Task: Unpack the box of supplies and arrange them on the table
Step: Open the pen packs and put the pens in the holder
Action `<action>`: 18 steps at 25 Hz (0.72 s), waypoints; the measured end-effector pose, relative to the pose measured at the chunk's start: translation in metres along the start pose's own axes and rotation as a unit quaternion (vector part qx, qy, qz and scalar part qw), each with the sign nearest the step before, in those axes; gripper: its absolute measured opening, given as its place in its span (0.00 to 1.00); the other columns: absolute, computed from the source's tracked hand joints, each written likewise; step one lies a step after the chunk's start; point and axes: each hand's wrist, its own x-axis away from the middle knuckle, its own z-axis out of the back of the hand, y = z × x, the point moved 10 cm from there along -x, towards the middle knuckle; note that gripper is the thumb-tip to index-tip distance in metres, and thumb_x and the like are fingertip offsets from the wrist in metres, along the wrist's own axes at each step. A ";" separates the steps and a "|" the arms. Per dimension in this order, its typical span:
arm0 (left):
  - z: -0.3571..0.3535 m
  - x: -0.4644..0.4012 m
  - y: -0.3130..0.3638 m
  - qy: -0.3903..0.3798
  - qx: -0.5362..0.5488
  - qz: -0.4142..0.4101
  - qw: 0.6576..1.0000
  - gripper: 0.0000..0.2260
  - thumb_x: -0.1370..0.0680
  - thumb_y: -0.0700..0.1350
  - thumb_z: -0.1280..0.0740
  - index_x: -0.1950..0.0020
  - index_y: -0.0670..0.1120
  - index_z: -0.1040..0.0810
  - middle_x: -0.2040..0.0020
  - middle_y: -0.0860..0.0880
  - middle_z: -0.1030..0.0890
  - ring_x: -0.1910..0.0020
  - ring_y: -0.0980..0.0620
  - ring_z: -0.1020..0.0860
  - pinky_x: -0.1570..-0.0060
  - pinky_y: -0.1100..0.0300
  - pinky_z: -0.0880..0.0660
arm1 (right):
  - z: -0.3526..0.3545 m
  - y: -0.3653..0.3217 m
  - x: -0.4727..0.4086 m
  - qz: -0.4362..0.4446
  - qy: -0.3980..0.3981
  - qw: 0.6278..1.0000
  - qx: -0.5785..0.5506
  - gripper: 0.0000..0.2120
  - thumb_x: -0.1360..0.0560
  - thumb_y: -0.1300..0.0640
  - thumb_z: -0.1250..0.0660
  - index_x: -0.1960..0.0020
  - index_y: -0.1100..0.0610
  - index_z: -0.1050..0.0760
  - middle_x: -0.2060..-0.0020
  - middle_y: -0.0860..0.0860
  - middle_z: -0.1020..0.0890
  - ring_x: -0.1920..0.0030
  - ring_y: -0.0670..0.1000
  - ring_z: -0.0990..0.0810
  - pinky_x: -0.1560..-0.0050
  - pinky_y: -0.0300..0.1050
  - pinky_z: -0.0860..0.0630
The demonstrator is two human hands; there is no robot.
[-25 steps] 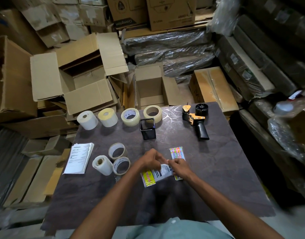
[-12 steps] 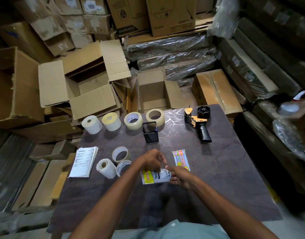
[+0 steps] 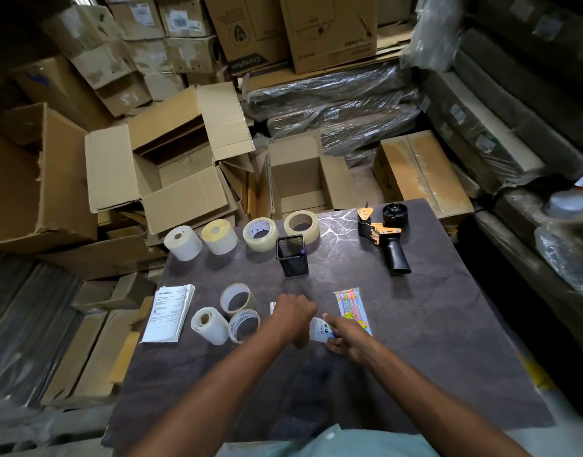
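Note:
A small white packet lies flat on the dark table, near its front middle. My left hand covers most of the packet with its fingers curled down over it, and only the packet's ends show. My right hand touches the packet's right end with its fingers stretched out. A colourful pack of pens lies just right of the hands. Behind them stands a black mesh pen holder. The open supply box sits past the table's far edge.
Two label rolls and two tape rolls line the far edge. A tape dispenser lies at the far right. Two more tape rolls, a paper roll and a stack of papers sit to the left. Cartons surround the table.
The packet has gone from between both hands' fingertips down onto the table. My left hand now lies over its yellow end, and my right hand has eased back to its right end.

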 end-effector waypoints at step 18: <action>0.002 0.021 -0.021 0.180 -0.004 -0.093 0.979 0.38 0.27 0.47 0.29 0.22 0.56 0.44 0.35 0.47 0.26 0.43 0.43 0.23 0.45 0.50 0.27 | -0.018 -0.021 0.010 0.029 -0.099 0.988 -0.115 0.13 0.23 0.56 0.29 0.42 0.62 0.21 0.51 0.59 0.14 0.53 0.56 0.14 0.55 0.48 0.17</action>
